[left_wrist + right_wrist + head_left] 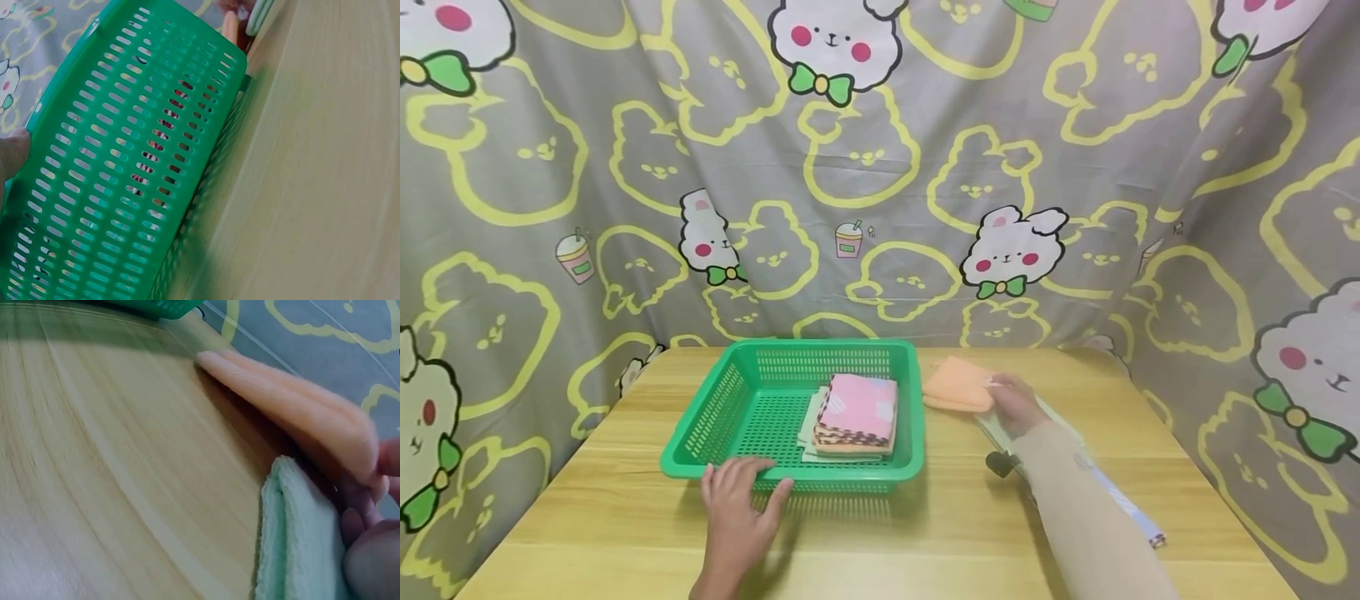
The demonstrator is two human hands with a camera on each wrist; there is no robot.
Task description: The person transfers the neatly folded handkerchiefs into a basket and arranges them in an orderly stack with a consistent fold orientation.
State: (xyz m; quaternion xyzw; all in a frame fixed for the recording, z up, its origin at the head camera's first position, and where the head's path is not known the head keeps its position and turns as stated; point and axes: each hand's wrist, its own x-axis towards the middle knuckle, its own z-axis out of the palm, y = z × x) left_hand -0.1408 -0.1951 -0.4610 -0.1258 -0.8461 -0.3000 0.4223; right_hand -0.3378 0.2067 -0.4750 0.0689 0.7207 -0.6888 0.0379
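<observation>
My left hand [741,508] is at the near rim of a green plastic basket [790,473], fingers hooked over it and thumb in front. Inside, at the right, sits a stack of folded towels, with a pink towel [859,404] on top and pale green ones at the bottom. To the right of the basket my right hand [1018,404] pinches the near edge of a folded orange towel [958,385], which tilts up from the table in the right wrist view. A folded pale green towel [306,537] lies just below that hand.
A wooden table [625,533] carries everything, backed by a patterned curtain [880,167]. Partly under my right forearm, a blue cloth [1127,504] with a checked edge lies on the table. A small dark object [1000,463] pokes out beside the wrist.
</observation>
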